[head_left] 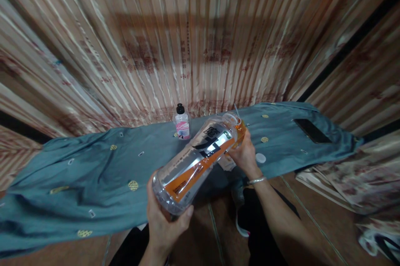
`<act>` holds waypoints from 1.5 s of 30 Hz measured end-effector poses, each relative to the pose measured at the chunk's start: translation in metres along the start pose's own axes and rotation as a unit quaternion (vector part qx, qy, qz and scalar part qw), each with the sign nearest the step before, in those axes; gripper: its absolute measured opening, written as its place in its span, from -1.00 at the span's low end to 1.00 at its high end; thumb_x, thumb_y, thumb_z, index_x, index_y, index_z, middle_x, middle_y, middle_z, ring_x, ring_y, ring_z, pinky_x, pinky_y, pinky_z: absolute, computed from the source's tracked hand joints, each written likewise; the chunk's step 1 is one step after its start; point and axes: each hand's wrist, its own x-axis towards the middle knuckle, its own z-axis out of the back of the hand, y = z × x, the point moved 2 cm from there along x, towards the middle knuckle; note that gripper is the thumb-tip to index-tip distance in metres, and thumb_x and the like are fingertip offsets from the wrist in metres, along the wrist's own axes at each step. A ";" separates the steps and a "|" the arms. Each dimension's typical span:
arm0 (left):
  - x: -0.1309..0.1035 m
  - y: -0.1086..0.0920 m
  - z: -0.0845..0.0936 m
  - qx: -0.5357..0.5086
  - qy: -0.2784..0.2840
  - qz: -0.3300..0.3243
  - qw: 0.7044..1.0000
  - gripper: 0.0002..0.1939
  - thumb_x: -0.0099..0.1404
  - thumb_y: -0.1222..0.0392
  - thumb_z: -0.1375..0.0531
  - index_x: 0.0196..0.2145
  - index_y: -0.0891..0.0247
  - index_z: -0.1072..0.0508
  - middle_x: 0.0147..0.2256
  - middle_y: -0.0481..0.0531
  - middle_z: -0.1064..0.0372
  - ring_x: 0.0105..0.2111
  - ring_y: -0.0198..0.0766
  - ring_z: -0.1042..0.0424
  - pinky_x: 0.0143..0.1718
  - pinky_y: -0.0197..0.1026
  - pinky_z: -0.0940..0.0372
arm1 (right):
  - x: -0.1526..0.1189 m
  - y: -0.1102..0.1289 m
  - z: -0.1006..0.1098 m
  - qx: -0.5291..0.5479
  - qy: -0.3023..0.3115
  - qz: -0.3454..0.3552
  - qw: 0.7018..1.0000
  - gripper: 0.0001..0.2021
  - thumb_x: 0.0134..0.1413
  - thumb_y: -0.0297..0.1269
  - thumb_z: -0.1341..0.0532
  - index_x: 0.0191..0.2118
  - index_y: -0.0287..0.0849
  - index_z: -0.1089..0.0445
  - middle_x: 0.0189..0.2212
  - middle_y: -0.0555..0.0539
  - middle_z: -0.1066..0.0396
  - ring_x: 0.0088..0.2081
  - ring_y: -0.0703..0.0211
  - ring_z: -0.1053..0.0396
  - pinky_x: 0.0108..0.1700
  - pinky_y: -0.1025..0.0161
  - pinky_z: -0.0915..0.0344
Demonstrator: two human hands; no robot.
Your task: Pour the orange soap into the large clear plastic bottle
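My left hand [167, 224] is closed round the base of a large clear plastic bottle [200, 157] with an orange and silver label. The bottle lies tilted, its uncapped neck up and to the right. At that neck my right hand [245, 155] grips a small orange see-through container [241, 130]; its exact kind is partly hidden by the fingers and the bottle's mouth. A thin pale stick or straw [236, 109] rises beside the mouth. Below the right hand lies a pale crumpled packet or tissue [227, 163], partly covered. A white round cap [260, 158] rests just right of my wrist.
A teal cloth [103, 166] with yellow patterns covers the narrow table. Towards the back stands a small clear bottle [182, 126] with a black cap and pink label. A dark phone [312, 131] lies at the right. Patterned curtains [200, 41] hang close behind.
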 end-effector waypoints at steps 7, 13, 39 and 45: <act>0.003 0.007 0.003 0.008 0.012 -0.033 0.999 -0.10 0.02 -0.04 -0.52 0.25 0.29 -0.35 0.07 0.30 -0.51 0.06 0.16 -0.58 0.11 0.14 -0.49 | 0.000 -0.004 -0.002 0.007 -0.009 0.016 1.000 -0.05 -0.14 0.08 -0.47 0.31 -0.25 -0.15 0.11 -0.37 -0.51 0.11 -0.29 -0.54 0.09 -0.11 -0.51; 0.002 0.006 0.000 -0.006 0.001 -0.022 1.000 -0.09 -0.02 -0.01 -0.54 0.24 0.28 -0.37 0.07 0.28 -0.50 0.07 0.16 -0.57 0.14 0.15 -0.47 | 0.000 -0.004 -0.001 0.002 -0.004 0.014 1.000 -0.04 -0.12 0.09 -0.46 0.33 -0.24 -0.13 0.11 -0.37 -0.50 0.12 -0.31 -0.53 0.09 -0.13 -0.51; 0.003 0.004 -0.002 0.010 0.011 -0.047 0.999 -0.12 0.02 0.03 -0.52 0.25 0.28 -0.35 0.10 0.31 -0.51 0.08 0.14 -0.58 0.13 0.09 -0.48 | 0.002 -0.009 -0.002 -0.003 -0.006 0.003 1.000 -0.03 -0.16 0.08 -0.47 0.33 -0.21 -0.14 0.10 -0.34 -0.53 0.08 -0.30 -0.56 0.05 -0.10 -0.53; 0.002 0.008 -0.002 -0.004 0.004 -0.018 1.000 -0.06 -0.01 0.01 -0.53 0.27 0.28 -0.33 0.10 0.31 -0.50 0.07 0.14 -0.58 0.12 0.11 -0.48 | 0.002 -0.010 -0.003 -0.005 -0.002 -0.008 1.000 0.06 -0.18 0.09 -0.46 0.38 -0.27 -0.07 0.19 -0.41 -0.46 0.19 -0.34 -0.48 0.18 -0.18 -0.46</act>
